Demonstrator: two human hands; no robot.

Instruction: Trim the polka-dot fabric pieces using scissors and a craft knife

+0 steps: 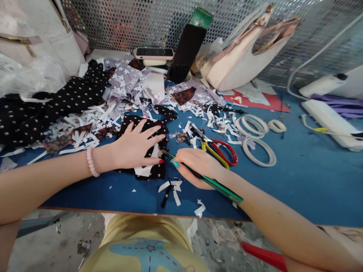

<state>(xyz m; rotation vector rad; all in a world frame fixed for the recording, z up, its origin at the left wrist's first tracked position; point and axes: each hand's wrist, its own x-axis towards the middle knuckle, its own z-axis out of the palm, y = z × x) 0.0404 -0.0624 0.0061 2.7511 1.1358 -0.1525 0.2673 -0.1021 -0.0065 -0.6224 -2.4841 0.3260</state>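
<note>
My left hand [137,145] lies flat with fingers spread, pressing on a black polka-dot fabric piece [159,172]. A strip of white paper [143,171] shows on the fabric under my palm and thumb. In my closed right hand [197,166] is a green-handled craft knife [224,188], held like a pen. Its blade points left and reaches the fabric's right edge, close to my left thumb. Whether the tip touches the fabric I cannot tell. Just beyond my right hand rest scissors [217,149] with red and yellow handles.
White paper scraps [85,126] and patterned fabric offcuts [127,77] heap along the back of the blue table [312,181]. Several tape rolls [259,152] lie right of the scissors. Behind stand a dark phone [187,53] and a white handbag [238,66]. A white power strip [331,122] sits far right.
</note>
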